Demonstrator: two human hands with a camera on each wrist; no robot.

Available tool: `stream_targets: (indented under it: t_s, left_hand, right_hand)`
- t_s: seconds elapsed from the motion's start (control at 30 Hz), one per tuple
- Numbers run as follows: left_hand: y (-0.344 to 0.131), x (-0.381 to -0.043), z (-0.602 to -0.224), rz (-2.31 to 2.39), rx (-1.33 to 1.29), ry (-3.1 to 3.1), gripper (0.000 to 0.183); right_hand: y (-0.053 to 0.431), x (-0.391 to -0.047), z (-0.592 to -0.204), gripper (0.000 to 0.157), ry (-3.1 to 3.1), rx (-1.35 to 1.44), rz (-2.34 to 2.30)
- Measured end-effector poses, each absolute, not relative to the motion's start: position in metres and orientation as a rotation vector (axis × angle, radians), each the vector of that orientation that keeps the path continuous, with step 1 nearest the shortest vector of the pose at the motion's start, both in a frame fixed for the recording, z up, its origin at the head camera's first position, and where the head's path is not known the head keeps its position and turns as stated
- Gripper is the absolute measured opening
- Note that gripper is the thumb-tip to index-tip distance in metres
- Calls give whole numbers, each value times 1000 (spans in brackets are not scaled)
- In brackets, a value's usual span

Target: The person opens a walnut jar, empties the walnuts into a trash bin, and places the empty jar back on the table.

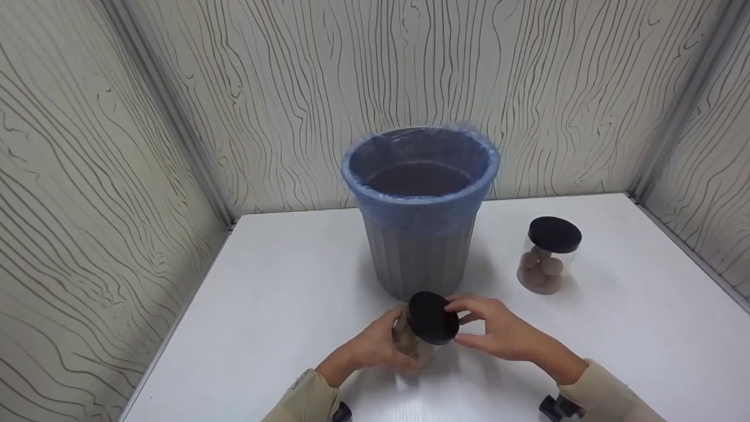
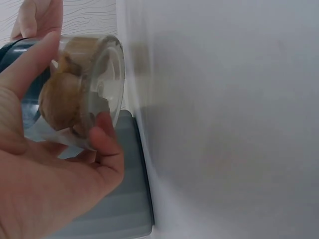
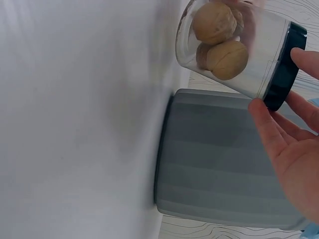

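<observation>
A clear jar of walnuts (image 3: 227,59) with a black lid (image 1: 432,318) is held tilted, in front of the bin. My left hand (image 1: 378,346) grips the jar's body from the left, with its fingers wrapped round it near the base in the left wrist view. From the right, my right hand (image 1: 498,329) holds the lid, its fingertips spread around the rim. The lid sits on the jar's mouth. Behind the jar stands a grey ribbed bin (image 1: 419,258) with a blue liner (image 1: 422,214) folded over its rim.
Another clear jar (image 1: 545,269) with a black lid and round brown things inside stands on the white table (image 1: 281,281), to the right of the bin. Wood-grain panels (image 1: 293,105) close off the back and sides.
</observation>
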State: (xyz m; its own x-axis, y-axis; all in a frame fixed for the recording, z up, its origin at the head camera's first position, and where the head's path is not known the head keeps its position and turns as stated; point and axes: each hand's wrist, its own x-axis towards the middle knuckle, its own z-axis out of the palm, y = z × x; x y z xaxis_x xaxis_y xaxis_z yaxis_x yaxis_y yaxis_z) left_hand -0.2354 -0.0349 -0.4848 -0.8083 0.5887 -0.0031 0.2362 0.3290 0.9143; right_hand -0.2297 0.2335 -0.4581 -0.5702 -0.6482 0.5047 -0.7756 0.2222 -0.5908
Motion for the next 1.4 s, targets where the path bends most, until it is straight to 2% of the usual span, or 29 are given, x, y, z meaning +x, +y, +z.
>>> stream_targets:
  t_s: [0.6,1.13,1.4]
  left_hand:
    - [-33,-234,-481,1439,759,2356,88]
    - [-28,-232,-480,1453,778,2392,86]
    - [-26,-231,-474,1435,794,2444,90]
  right_hand:
    - [233,-228,-453,47,-2450,1301,1267]
    - [235,-226,-451,46,-2480,1226,1327]
    - [230,-222,-443,48,-2526,1096,1303]
